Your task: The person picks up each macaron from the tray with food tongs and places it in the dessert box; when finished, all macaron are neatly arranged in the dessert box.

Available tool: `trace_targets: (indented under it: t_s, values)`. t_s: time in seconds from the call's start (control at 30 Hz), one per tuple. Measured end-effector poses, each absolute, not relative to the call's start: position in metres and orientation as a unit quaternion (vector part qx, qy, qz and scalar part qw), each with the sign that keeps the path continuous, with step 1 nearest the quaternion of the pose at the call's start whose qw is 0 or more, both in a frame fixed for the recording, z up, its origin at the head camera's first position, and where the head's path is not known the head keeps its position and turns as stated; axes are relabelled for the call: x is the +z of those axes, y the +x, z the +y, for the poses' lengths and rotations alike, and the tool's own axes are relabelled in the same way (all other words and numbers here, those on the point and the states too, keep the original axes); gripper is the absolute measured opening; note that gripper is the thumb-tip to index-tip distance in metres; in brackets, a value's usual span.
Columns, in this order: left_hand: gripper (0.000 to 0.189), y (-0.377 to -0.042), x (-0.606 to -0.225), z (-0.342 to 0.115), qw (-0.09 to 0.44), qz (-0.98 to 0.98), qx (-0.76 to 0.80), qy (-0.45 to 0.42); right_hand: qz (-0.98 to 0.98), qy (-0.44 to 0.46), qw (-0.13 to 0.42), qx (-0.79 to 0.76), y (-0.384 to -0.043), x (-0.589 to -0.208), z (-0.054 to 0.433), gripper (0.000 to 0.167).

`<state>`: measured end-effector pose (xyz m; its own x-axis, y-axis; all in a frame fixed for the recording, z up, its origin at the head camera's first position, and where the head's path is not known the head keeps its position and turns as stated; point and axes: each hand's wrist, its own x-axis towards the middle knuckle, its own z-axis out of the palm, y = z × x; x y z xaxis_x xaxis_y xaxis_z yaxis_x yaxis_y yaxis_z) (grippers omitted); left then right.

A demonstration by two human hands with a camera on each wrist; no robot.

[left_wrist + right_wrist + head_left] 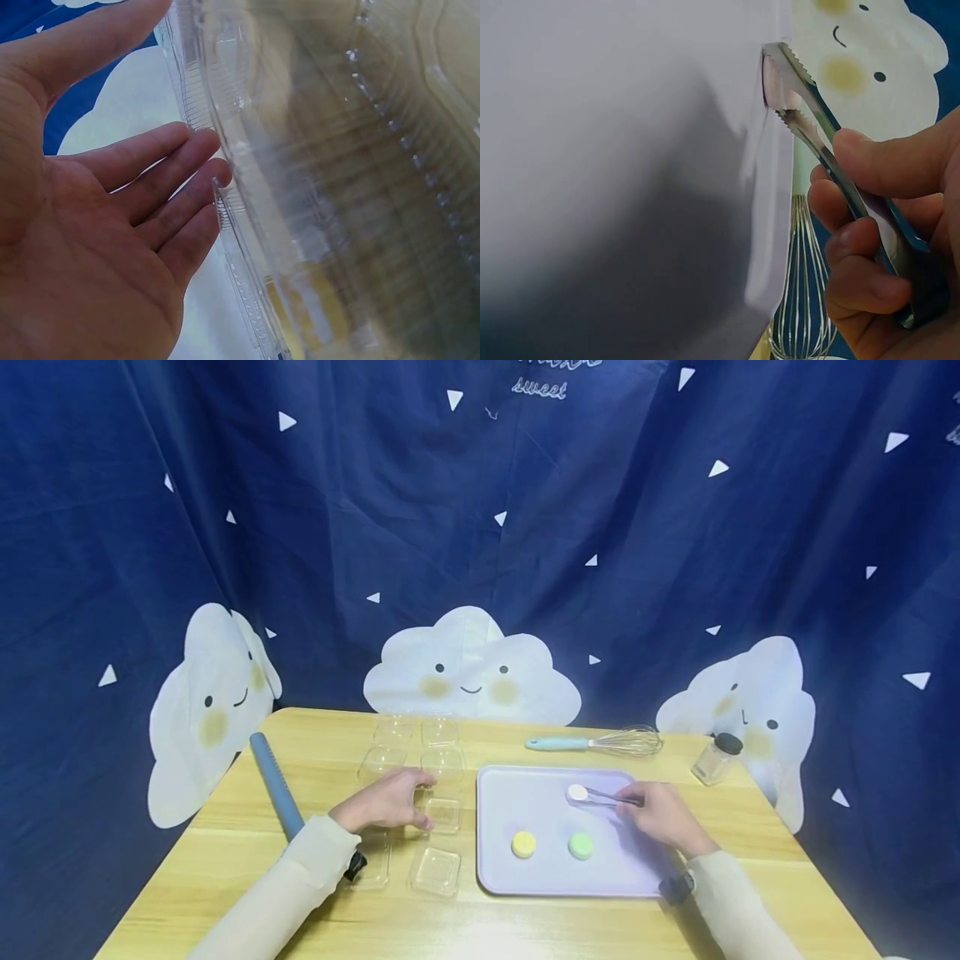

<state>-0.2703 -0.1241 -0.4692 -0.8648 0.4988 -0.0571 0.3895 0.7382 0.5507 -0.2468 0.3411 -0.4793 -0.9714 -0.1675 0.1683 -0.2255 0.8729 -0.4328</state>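
My right hand (660, 814) grips small metal tongs (817, 131) between thumb and fingers. The serrated tips of the tongs stand at either side of a pale pinkish-white round piece (577, 792) on the lilac tray (622, 777). On the same tray sit a yellow round piece (523, 844) and a green one (581, 846). My left hand (386, 802) reaches over the clear plastic boxes, its thumb and fingers spread beside a square clear box (442, 815). In the left wrist view, the relaxed fingertips (217, 171) are right at the edge of clear plastic.
Several more clear boxes (437, 871) stand in two columns left of the tray. A whisk (626, 742) with a blue handle lies behind the tray, and a black-lidded jar (716, 758) stands at the right. A long blue-grey bar (276, 785) lies at the left, partly under the left arm.
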Motion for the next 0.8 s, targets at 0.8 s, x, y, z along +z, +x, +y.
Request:
trace_targets:
  t_s: [0.8]
  values:
    - [0.078,-0.2675,-0.4669,-0.1233,0.101,0.925,0.280,0.234,-0.948,0.045,0.163,0.268,-0.2449,-0.4722,0.3382,0.018]
